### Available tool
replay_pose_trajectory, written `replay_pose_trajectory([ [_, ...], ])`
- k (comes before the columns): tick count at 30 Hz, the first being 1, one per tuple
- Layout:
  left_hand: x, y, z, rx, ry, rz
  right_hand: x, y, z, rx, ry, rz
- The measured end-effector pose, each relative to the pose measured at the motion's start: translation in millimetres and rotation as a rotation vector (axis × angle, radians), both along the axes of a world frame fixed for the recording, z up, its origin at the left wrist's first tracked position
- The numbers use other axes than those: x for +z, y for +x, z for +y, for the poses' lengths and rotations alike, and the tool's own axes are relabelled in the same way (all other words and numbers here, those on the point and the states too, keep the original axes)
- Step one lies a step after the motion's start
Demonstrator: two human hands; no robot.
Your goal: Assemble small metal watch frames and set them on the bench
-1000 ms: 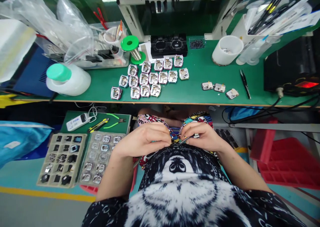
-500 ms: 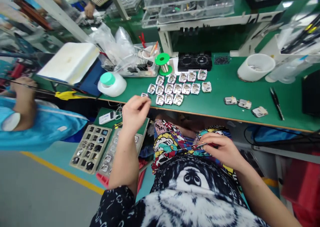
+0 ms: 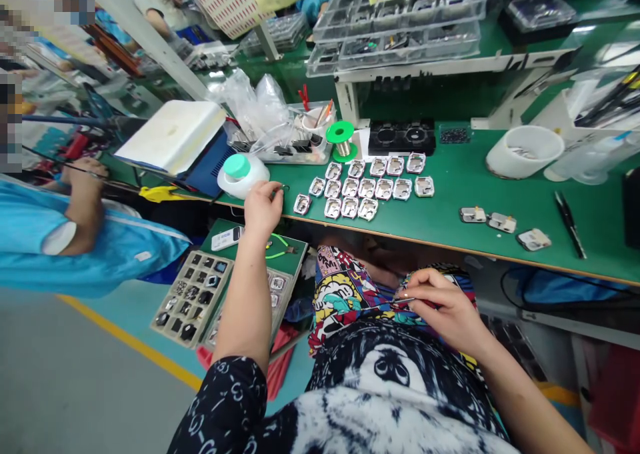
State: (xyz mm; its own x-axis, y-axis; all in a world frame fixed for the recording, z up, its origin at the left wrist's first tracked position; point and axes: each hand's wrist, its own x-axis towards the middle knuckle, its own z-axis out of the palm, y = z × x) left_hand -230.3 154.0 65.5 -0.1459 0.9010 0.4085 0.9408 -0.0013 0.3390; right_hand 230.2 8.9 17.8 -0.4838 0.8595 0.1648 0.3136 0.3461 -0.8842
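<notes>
Green tabletop [image 3: 450, 201] carried watch cases [image 3: 351, 188] just right of the left hand [image 3: 264, 206], narrowed, its contents unclear; the right hand [image 3: 437, 301] held a slim metal tool [image 3: 404, 299] above shorts [image 3: 340, 287] reading "BAM!"

Left arm [image 3: 244, 301] stretches forward, left fingers [image 3: 273, 191] pinched; right forearm [image 3: 530, 381] slants inward, right fingers [image 3: 425, 293] pinched low.

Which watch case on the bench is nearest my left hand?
The leftmost watch case; every other one there sits farther right, away from your left hand.
</notes>
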Motion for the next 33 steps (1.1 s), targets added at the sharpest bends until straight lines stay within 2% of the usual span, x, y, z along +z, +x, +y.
replay_pose_trajectory([
  [4,5.9,15,-17,0.063,0.139,-0.034,-2.7,-5,-1,-0.067,0.097,-0.009],
  [7,14.4,57,-49,0.050,0.269,-0.136,2.9,-8,-2,-0.092,0.169,0.003],
  [10,20.2,112,-90,-0.175,0.236,-0.255,15.9,-8,3,-0.155,0.302,-0.003],
  [13,15.7,161,-121,-0.412,0.137,-0.359,28.3,-5,19,-0.312,0.516,-0.076],
  [16,2.7,198,-138,-0.581,0.021,-0.456,34.0,-2,42,-0.452,0.702,-0.249],
  [18,-5.3,217,-142,-0.659,-0.046,-0.490,35.0,-3,56,-0.500,0.757,-0.379],
  [21,-12.2,234,-146,-0.726,-0.098,-0.516,37.1,-5,64,-0.501,0.735,-0.521],
  [24,-15.3,239,-148,-0.739,-0.122,-0.529,44.0,1,62,-0.449,0.653,-0.539],
  [27,-18.7,238,-150,-0.723,-0.174,-0.539,55.4,18,64,-0.505,0.639,-0.527],
  [30,-22.9,239,-151,-0.718,-0.214,-0.543,65.5,40,76,-0.593,0.634,-0.651],
  [33,-26.0,242,-153,-0.733,-0.237,-0.542,67.7,53,87,-0.554,0.619,-0.761],
])
